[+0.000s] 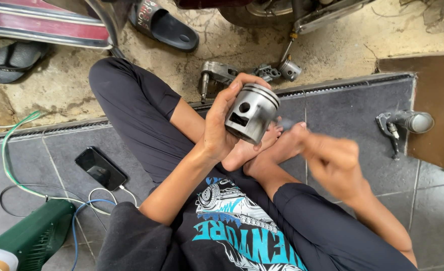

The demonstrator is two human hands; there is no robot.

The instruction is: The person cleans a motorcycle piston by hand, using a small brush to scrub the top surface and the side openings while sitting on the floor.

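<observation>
I see the left hand [219, 125] clamped on a silver piston [252, 113], fingers wrapped round its far side, thumb side toward me. Piston sits tilted, crown w/ ring grooves pointing up-right, pin hole and a rectangular slot facing the cam. It's held above the bare feet [262, 148], which are crossed on the grey tile floor [342, 105].

Right hand [335, 163] is blurred, just right of the piston, fingers curled together; a small dark bit shows at its tip near the piston skirt, but I can't tell what it is or whether the hand really grips it.

Around: black phone [100, 168] flat on the tiles by the left knee, w/ a white cable at it. Green box [33, 236] bottom left, blue and green wires near it. Metal engine parts [219, 74] lie on the concrete beyond the tile edge. Black sandal [164, 25] up top, another at far left. A grey metal part [407, 123] lies at right on the tiles.
</observation>
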